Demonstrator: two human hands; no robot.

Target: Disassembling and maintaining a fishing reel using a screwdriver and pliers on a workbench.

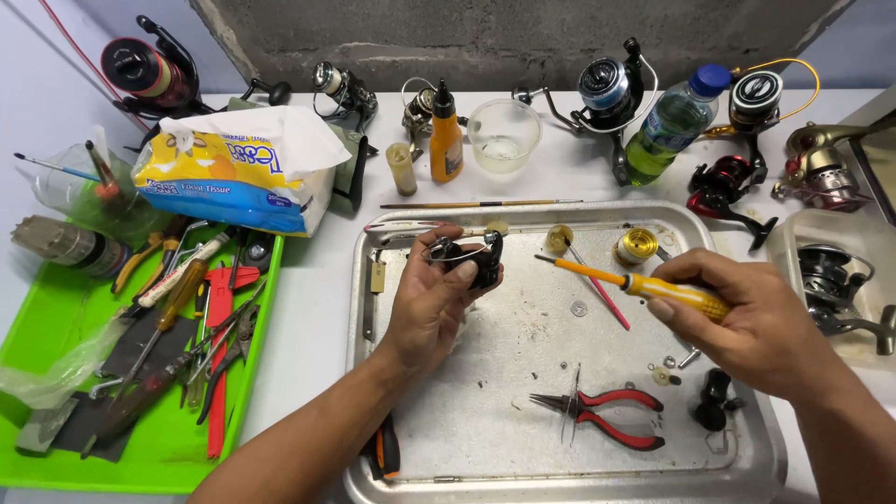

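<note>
My left hand [431, 301] holds a small black fishing reel part [469, 257] with a wire bail, lifted a little above the metal tray [485, 392]. My right hand [751, 322] grips a yellow-handled screwdriver [644, 285], its orange shaft pointing left toward the reel part, the tip a short way from it. On the tray lie red-handled pliers [607, 418], a gold spool [637, 245], a pink stick [602, 294] and small loose parts.
A green tray [56, 336] of hand tools sits at the left, with a tissue pack [238, 168] behind it. Several fishing reels, an orange bottle [445, 135], a clear cup [504, 135] and a green drink bottle [672, 121] line the back. A plastic box [840, 280] with a reel stands at the right.
</note>
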